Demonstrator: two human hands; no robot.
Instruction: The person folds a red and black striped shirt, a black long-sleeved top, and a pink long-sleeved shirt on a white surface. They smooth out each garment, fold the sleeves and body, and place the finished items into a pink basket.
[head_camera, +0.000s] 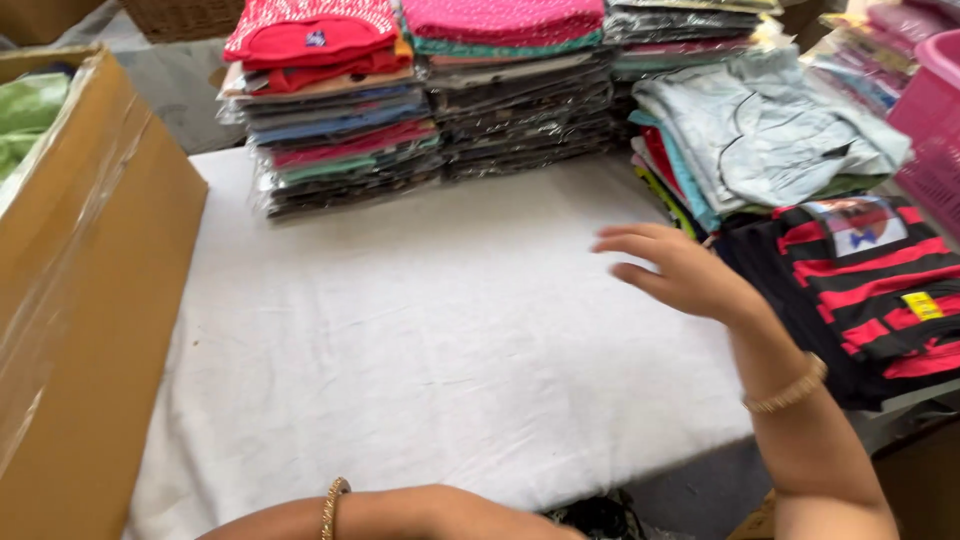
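Fingers of right hand point left over table.

So the tabletop sat in the middle, bare across its near part. A cardboard box stood right against its left edge. Along the far edge were two stacks of bagged clothes side by side, touching. On the right, a loose pile of shirts lay further back, and a striped shirt lay nearer, just beside it. A plastic basket stood at the far right.

The right hand hovered over the tabletop's right edge, just left of the striped shirt. The left hand was at the near edge.
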